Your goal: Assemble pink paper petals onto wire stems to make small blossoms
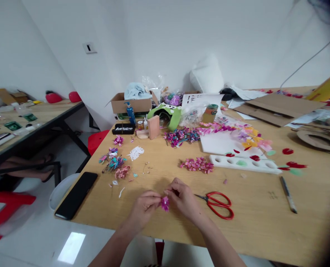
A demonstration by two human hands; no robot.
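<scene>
A small purple-pink artificial flower (165, 203) is pinched in the fingers of my left hand (146, 207), above the near part of the wooden table. Close against it on the right is my right hand (181, 196), its thumb and fingertips pressed together by the flower's stem side; what they grip is too small to make out. Red-handled scissors (219, 205) lie just right of my right hand. Beyond my hands rests a pile of pink flowers (197, 165). Loose petal bunches in teal, purple and pink (115, 163) lie to the left.
A black phone (76, 195) lies at the table's left edge. A brush (288, 194) and a white foam strip with holes (245, 164) are on the right. At the back stand a cardboard box (131, 103), a blue pump bottle (130, 113) and a pink block (154, 127).
</scene>
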